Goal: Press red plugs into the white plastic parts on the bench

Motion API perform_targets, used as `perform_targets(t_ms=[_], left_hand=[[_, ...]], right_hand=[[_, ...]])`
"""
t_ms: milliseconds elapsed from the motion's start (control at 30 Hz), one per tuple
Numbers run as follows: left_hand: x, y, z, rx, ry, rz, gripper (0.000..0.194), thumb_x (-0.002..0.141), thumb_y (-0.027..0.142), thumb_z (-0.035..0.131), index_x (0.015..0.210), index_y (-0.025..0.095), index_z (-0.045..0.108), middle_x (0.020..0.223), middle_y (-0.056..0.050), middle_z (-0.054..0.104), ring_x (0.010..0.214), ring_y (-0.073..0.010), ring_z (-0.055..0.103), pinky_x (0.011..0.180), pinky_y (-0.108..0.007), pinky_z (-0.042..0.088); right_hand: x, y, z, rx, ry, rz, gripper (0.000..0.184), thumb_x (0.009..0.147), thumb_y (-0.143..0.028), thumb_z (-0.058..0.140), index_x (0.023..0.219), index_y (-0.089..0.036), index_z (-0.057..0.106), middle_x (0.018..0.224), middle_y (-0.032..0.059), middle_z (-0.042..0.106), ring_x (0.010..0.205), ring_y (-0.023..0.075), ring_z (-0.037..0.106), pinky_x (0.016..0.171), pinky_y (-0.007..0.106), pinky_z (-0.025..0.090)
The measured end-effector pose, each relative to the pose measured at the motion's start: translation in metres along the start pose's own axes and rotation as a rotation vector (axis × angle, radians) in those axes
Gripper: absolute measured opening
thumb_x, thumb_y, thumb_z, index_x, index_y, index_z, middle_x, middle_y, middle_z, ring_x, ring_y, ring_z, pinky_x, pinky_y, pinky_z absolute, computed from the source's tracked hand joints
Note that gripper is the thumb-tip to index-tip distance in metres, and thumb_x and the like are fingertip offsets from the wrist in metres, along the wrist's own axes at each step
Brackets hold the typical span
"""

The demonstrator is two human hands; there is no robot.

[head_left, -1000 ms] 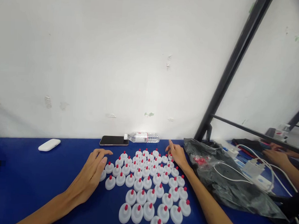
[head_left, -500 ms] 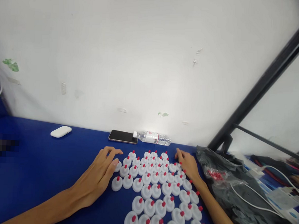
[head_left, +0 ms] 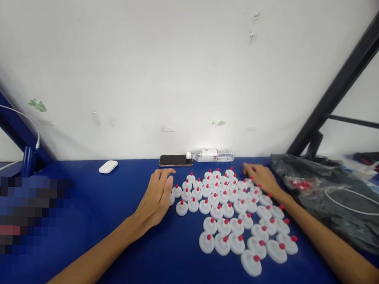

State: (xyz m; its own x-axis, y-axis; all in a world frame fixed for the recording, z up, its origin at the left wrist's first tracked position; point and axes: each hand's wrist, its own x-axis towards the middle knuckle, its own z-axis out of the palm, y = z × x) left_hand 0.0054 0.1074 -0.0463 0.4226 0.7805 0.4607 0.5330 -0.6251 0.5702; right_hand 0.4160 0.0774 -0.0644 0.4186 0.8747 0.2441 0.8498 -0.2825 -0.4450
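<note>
Many white round caps with red tips (head_left: pixel 204 206) stand in a loose group on the blue table (head_left: pixel 134 257). At the left side of the group rests my left hand (head_left: pixel 155 197), fingers loosely stretched and apart, holding nothing. It partly hides one cap beside its thumb. My right hand (head_left: pixel 261 178) lies at the far right edge of the group, its fingers loosely bent and partly spread, with no object seen in it. The nearest caps lie against or just beside its wrist; I cannot tell whether they touch.
Along the wall lie a phone (head_left: pixel 172 160) and a clear bottle (head_left: pixel 218 155) on its side. A white earbud case (head_left: pixel 108 167) is at the left. On the right, a black plastic bag (head_left: pixel 327 206) bears a clear bag of red pieces (head_left: pixel 303 184) and a white cable (head_left: pixel 352 212).
The camera view has swung, so the table's contents appear further right and higher, and more of the left side shows. Both hands keep about the same places beside the caps.
</note>
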Motion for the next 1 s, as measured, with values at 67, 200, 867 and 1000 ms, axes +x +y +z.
perform_targets(t_ms=[67, 200, 867, 1000], left_hand=[[0.005, -0.003, -0.003, 0.020, 0.041, 0.019, 0.043, 0.110, 0.042, 0.020, 0.131, 0.024, 0.054, 0.122, -0.009, 0.058, 0.119, -0.0258, 0.055, 0.109, -0.051, 0.044], [0.012, -0.007, -0.012, 0.069, 0.143, 0.091, 0.035, 0.110, 0.038, 0.033, 0.129, 0.020, 0.057, 0.119, -0.008, 0.063, 0.113, -0.0236, 0.061, 0.103, -0.049, 0.050], [0.014, -0.002, -0.032, 0.603, 0.287, 1.109, 0.033, 0.085, 0.034, 0.057, 0.116, 0.029, 0.065, 0.115, -0.011, 0.069, 0.112, -0.0305, 0.057, 0.102, -0.053, 0.044], [0.010, 0.001, -0.030, 0.606, 0.378, 1.226, 0.028, 0.078, 0.033, 0.060, 0.106, 0.038, 0.065, 0.117, -0.003, 0.068, 0.112, -0.0283, 0.055, 0.104, -0.050, 0.040]], right_hand=[[0.000, 0.001, 0.000, 0.013, 0.002, -0.011, 0.050, 0.099, -0.049, 0.041, 0.068, -0.023, 0.070, 0.064, 0.0026, 0.071, 0.063, 0.0215, 0.063, 0.062, 0.031, 0.037], [-0.004, -0.003, -0.003, 0.050, 0.030, -0.065, 0.054, 0.103, -0.048, 0.038, 0.071, -0.020, 0.072, 0.054, 0.0004, 0.062, 0.057, 0.0190, 0.061, 0.063, 0.030, 0.040], [0.000, -0.002, -0.001, 0.103, -0.051, -0.062, 0.034, 0.100, -0.038, 0.065, 0.127, -0.018, 0.065, 0.130, 0.0080, 0.066, 0.110, 0.0274, 0.067, 0.092, 0.045, 0.059], [0.002, 0.000, 0.000, 0.087, -0.041, -0.043, 0.034, 0.100, -0.038, 0.065, 0.127, -0.018, 0.065, 0.130, 0.0080, 0.065, 0.110, 0.0276, 0.067, 0.092, 0.045, 0.059]])
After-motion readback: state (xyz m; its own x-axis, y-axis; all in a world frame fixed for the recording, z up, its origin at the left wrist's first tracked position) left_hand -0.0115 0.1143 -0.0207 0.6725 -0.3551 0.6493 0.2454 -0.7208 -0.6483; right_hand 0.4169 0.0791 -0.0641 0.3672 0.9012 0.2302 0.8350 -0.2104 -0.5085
